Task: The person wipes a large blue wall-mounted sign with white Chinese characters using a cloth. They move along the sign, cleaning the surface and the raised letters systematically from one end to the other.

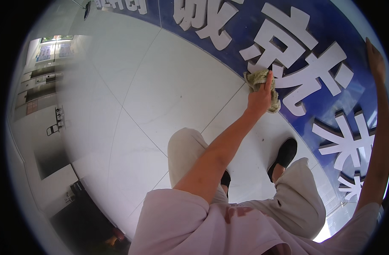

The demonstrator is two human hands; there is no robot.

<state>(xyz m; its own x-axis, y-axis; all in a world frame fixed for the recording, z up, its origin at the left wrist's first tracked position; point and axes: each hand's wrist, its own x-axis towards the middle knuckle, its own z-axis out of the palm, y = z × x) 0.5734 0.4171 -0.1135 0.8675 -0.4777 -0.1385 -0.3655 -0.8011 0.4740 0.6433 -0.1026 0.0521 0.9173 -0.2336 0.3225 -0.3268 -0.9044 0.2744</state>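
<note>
My left hand [259, 101] grips a crumpled, greenish-beige cleaning cloth [274, 106], with the index finger stretched out over it. The cloth lies against the lower edge of a blue sign panel [303, 114], touching one of the raised white characters [294, 78]. At the far right, my right hand [376, 63] reaches up to the panel's outer edge. Its fingers look stretched out against that edge and hold nothing that I can see, though part of the hand is hard to make out.
White tiled floor [160, 80] spreads out to the left of the panel. My bent legs and black shoes [284, 154] are close below the cloth. Dark furniture [88, 221] stands at the lower left. More raised white characters [347, 142] stick out along the panel.
</note>
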